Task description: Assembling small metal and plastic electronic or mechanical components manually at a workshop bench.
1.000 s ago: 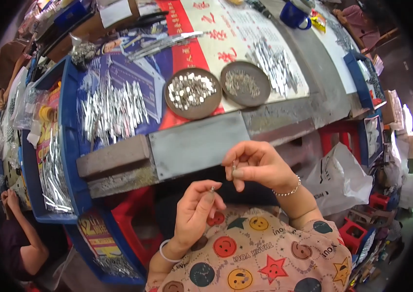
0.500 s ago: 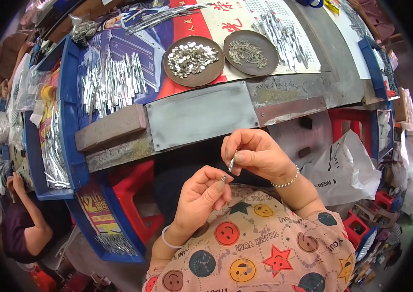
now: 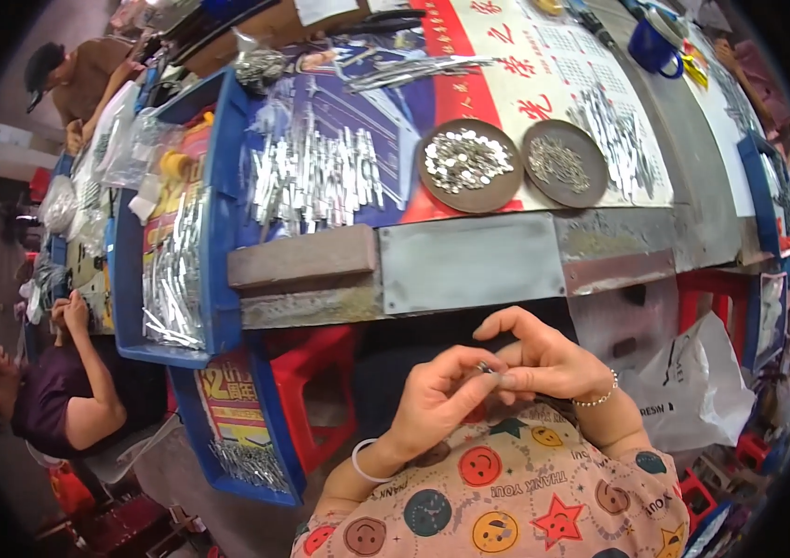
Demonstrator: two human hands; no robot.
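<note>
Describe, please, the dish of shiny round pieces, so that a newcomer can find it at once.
On the worktable, find the pale grey plate along the front edge. Just behind it, on a red printed band, sits a round brown dish. Its bright silvery discs set it apart from the similar dish close to its right, which holds thin, duller pieces.

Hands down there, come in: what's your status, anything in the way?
Left hand pinching small metal piece. Right hand up against left, grip unclear. Dishes beyond on table, seemingly out of the way.
</note>
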